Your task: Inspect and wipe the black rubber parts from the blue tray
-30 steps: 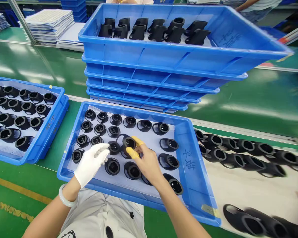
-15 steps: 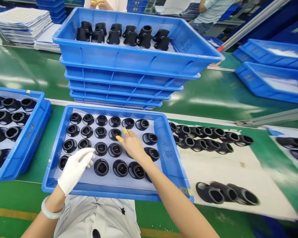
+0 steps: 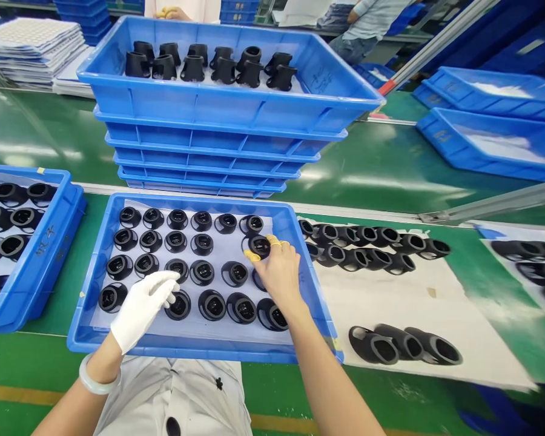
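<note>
A blue tray (image 3: pixel 313 284) in front of me holds rows of black, cup-like parts on white paper. My right hand (image 3: pixel 279 272), with yellow covers on its fingertips, is at the tray's right side. Its thumb and fingers are round a black part (image 3: pixel 259 245) in the second row from the back. Left of that part the row has a gap. My left hand (image 3: pixel 143 306), in a white glove, hovers over the front left of the tray, near a black part (image 3: pixel 178 304). Its fingers are slightly curled and apart, with nothing in them.
Stacked blue trays (image 3: pixel 227 109) rise behind, the top one holding black parts. Another tray (image 3: pixel 49 242) of parts stands at left. More black parts (image 3: pixel 381 346) lie on a white sheet (image 3: pixel 463 327) at right. Across the table are a person's hand (image 3: pixel 172 13) and another person.
My right hand has moved right, from the middle of the second row to the black part near the right end, and closed round it. My left hand stays over the front left.
</note>
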Demonstrator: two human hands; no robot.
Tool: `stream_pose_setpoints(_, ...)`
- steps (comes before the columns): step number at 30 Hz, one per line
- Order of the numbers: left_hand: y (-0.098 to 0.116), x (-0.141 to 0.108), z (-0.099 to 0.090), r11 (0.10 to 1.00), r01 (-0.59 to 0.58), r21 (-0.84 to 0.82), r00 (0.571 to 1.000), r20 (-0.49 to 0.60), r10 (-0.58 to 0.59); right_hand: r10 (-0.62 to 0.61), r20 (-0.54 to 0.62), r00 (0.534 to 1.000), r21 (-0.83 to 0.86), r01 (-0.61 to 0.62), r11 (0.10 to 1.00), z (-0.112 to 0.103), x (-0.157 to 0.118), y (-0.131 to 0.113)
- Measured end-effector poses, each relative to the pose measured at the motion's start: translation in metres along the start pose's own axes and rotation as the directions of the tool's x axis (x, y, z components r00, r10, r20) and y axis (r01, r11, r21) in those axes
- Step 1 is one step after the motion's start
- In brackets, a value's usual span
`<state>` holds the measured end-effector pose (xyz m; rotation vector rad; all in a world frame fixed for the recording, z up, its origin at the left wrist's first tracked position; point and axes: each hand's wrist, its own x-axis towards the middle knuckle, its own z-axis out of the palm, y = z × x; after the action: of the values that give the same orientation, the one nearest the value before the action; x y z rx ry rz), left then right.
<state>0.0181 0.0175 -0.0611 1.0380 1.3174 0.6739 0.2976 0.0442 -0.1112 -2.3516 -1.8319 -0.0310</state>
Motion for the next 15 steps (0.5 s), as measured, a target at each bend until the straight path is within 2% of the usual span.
stream_pose_setpoints(2, -0.001, 0.002, 0.005, 0.998, 0.002, -0.065, 1.000, 0.009, -0.001, -0.153, -0.153, 0.976, 0.193, 0.182, 0.964, -0.011, -0.019, -0.023)
stream_pose_setpoints(4, -0.001, 0.005, 0.009, 0.989, -0.013, -0.144, 0.999, 0.028, 0.017, -0.255, -0.289, 0.923, 0.342, 0.348, 0.873, -0.022, -0.038, -0.049)
stream_pose_setpoints(6, -0.002, 0.008, 0.013, 0.976, -0.017, -0.218, 0.996, 0.083, 0.036, -0.295, -0.325, 0.899, 0.426, 0.417, 0.803, -0.033, -0.055, -0.071)
stream_pose_setpoints(10, -0.001, 0.010, 0.016, 0.932, 0.009, -0.363, 0.985, 0.162, 0.054, -0.298, -0.292, 0.909, 0.543, 0.414, 0.731, -0.049, -0.073, -0.097)
stream_pose_setpoints(13, 0.000, 0.006, 0.016, 0.877, -0.004, -0.480, 0.984, 0.153, 0.088, -0.270, -0.297, 0.916, 0.634, 0.401, 0.661, -0.055, -0.078, -0.100)
stream_pose_setpoints(15, 0.001, 0.002, 0.016, 0.858, -0.019, -0.514, 0.982, 0.154, 0.114, -0.209, -0.284, 0.936, 0.720, 0.352, 0.598, -0.054, -0.079, -0.098)
